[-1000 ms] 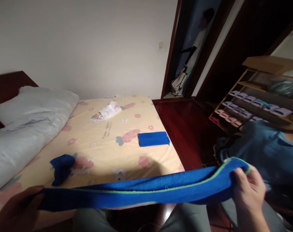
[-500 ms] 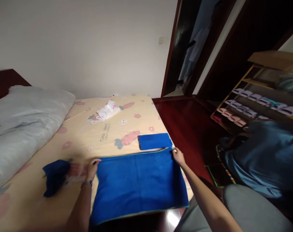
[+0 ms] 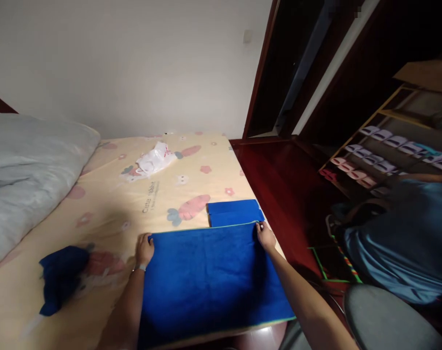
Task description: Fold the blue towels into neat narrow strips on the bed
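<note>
A blue towel [image 3: 206,277] with a thin green edge lies spread over the near right corner of the bed [image 3: 108,204]. My left hand [image 3: 145,249] is closed at its far left corner, and my right hand [image 3: 265,235] pinches the far right corner. Just beyond the towel's far edge is a flat, folded blue cloth [image 3: 235,213], close to my right hand. Left of my left arm rests a crumpled dark blue cloth [image 3: 62,277] on the patterned sheet.
A white plastic bag [image 3: 155,159] sits farther back on the bed, with a grey quilt [image 3: 27,170] at left. On the right stand a slipper rack [image 3: 384,116], a stool with a grey seat [image 3: 384,311], and a person in a blue garment [image 3: 406,238].
The towel has come down from a raised, hanging position and now lies flatter on the bed. Both hands are still at its far corners. The view has shifted slightly.
</note>
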`<control>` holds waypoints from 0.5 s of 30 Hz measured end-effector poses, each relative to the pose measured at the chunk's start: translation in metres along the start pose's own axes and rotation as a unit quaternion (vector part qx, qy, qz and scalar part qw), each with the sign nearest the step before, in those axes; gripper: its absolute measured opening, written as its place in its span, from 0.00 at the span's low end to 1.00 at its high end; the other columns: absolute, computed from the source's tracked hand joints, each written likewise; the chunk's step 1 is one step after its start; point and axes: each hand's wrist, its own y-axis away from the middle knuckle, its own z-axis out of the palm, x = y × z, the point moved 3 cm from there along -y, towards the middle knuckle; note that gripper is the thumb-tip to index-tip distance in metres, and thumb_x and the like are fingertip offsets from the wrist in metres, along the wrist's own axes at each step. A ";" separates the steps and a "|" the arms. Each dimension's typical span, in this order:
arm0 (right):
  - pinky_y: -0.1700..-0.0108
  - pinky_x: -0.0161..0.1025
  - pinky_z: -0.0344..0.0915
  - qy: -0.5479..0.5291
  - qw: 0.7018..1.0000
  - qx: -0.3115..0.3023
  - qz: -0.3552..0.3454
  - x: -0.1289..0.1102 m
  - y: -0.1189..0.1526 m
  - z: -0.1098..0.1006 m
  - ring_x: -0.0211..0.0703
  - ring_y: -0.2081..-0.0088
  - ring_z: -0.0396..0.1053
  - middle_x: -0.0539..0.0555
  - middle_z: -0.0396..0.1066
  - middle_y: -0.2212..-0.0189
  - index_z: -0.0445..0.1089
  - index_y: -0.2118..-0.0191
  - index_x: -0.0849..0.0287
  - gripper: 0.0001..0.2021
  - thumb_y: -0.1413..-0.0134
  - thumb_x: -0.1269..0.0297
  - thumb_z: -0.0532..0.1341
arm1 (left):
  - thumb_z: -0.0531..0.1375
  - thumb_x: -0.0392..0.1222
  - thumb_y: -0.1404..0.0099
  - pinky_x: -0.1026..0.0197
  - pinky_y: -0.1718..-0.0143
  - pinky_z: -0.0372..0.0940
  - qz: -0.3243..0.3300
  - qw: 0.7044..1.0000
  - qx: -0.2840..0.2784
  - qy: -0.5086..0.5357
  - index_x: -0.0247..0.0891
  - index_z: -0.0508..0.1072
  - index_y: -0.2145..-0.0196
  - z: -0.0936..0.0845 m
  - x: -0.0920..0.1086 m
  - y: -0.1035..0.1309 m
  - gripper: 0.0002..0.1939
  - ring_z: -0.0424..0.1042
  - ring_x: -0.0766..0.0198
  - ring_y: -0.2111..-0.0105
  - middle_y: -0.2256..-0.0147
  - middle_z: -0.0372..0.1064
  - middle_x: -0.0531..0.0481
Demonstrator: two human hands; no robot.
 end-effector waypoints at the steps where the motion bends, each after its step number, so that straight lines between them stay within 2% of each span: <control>1: 0.52 0.48 0.65 0.011 1.000 0.003 0.003 -0.002 0.001 0.002 0.57 0.54 0.74 0.65 0.75 0.56 0.67 0.43 0.57 0.23 0.31 0.49 0.46 | 0.52 0.39 0.37 0.45 0.38 0.57 -0.003 1.000 0.012 -0.011 0.34 0.74 0.52 0.001 0.003 0.006 0.19 0.65 0.48 0.43 0.48 0.70 0.36; 3: 0.51 0.50 0.65 0.026 1.000 0.010 0.003 -0.006 0.004 0.003 0.57 0.53 0.74 0.67 0.74 0.52 0.65 0.42 0.59 0.23 0.31 0.50 0.47 | 0.51 0.41 0.34 0.41 0.36 0.53 -0.010 0.997 0.055 -0.044 0.33 0.69 0.43 0.001 0.008 0.023 0.24 0.58 0.44 0.37 0.39 0.61 0.33; 5: 0.49 0.50 0.64 0.035 0.999 0.018 0.002 -0.008 0.011 0.000 0.57 0.50 0.73 0.68 0.71 0.48 0.63 0.41 0.59 0.22 0.31 0.52 0.47 | 0.50 0.43 0.32 0.41 0.35 0.51 -0.011 0.992 0.094 -0.083 0.33 0.63 0.38 -0.004 0.009 0.048 0.26 0.54 0.44 0.35 0.35 0.55 0.32; 8: 0.49 0.49 0.65 0.038 0.999 0.018 0.010 0.008 0.036 -0.011 0.58 0.48 0.72 0.68 0.69 0.46 0.62 0.40 0.60 0.23 0.30 0.52 0.46 | 0.48 0.45 0.30 0.42 0.37 0.55 -0.004 0.987 0.104 -0.123 0.33 0.62 0.37 -0.015 -0.003 0.105 0.27 0.57 0.43 0.35 0.36 0.58 0.32; 10: 0.50 0.49 0.66 0.040 0.999 -0.006 0.023 0.033 0.062 -0.016 0.59 0.49 0.73 0.67 0.72 0.49 0.63 0.42 0.60 0.24 0.30 0.49 0.45 | 0.48 0.47 0.30 0.41 0.38 0.57 0.011 0.986 0.095 -0.133 0.35 0.63 0.38 -0.027 -0.019 0.153 0.27 0.60 0.42 0.37 0.39 0.62 0.32; 13: 0.51 0.50 0.67 0.055 0.995 -0.079 0.026 0.085 0.111 -0.018 0.62 0.50 0.74 0.65 0.75 0.51 0.64 0.43 0.58 0.27 0.33 0.43 0.48 | 0.50 0.51 0.32 0.41 0.42 0.63 0.016 0.987 0.080 -0.141 0.40 0.65 0.41 -0.046 -0.045 0.222 0.25 0.66 0.41 0.42 0.45 0.67 0.34; 15: 0.51 0.50 0.67 0.084 0.989 -0.119 0.012 0.116 0.139 -0.017 0.63 0.50 0.74 0.66 0.75 0.51 0.66 0.44 0.59 0.27 0.35 0.42 0.50 | 0.52 0.52 0.34 0.39 0.45 0.65 -0.009 0.988 0.070 -0.136 0.44 0.68 0.45 -0.058 -0.059 0.252 0.23 0.70 0.39 0.46 0.50 0.71 0.37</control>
